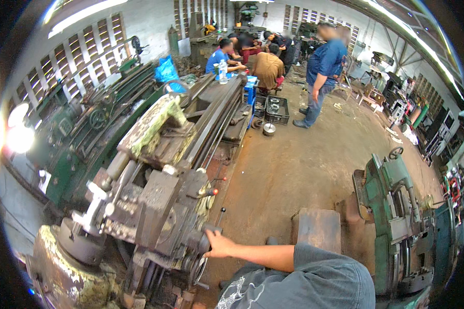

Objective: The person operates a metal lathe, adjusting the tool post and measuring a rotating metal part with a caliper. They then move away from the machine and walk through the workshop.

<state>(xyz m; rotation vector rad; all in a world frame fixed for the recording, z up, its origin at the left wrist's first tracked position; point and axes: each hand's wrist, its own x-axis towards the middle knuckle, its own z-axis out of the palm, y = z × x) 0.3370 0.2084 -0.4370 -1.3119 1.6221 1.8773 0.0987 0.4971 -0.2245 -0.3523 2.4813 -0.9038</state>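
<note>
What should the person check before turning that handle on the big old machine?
1. Left hand on the handwheel: ok, fingers wrapped on it.
2. Right hand: cannot tell, out of view.
3. Sleeve away from moving parts: ok.
4. Rag lying on the lathe bed: not ok, loose.
5. Other people standing well back: ok.
6. Chuck stopped: cannot tell.

Right arm outstretched — grip (217, 243) closed.
</note>
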